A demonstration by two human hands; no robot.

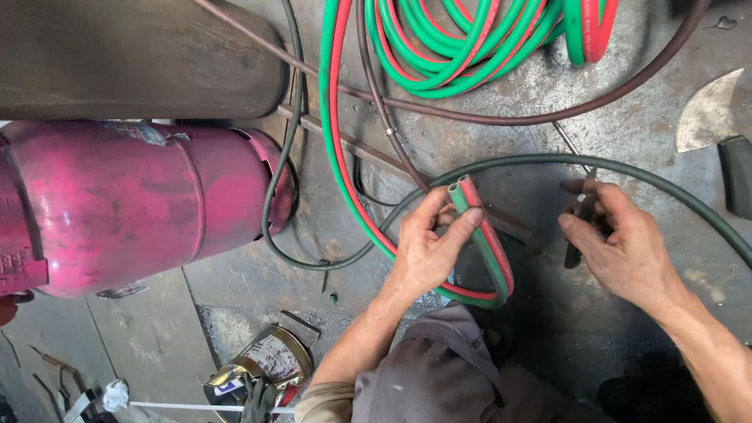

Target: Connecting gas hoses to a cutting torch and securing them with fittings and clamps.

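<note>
Head view, looking down past the person's knee to a stained concrete floor (627,102). The left hand (427,251) grips the cut end of a twin hose (489,243), a green line and a red line bonded side by side. The fingers (470,221) curl around the pair just below its open ends, with the thumb pressing from the near side, so the two bores point up and away from the body. Below the grip the hose bends into a tight loop near the knee, then runs left and up the floor to a loose coil (454,47) at the top of the view. Held this way, the end is raised off the floor and turned toward the other hand.

The right hand (627,251) is partly closed on a small dark tool (581,227), its handle hanging down between thumb and fingers; its exact kind cannot be told. The two hands are near each other but apart.

A dark green single hose (548,160) arcs behind both hands. A pink gas cylinder (141,204) lies on its side at left, beside a larger dark cylinder (133,55). A paint tin (270,360) stands near the lower edge.
</note>
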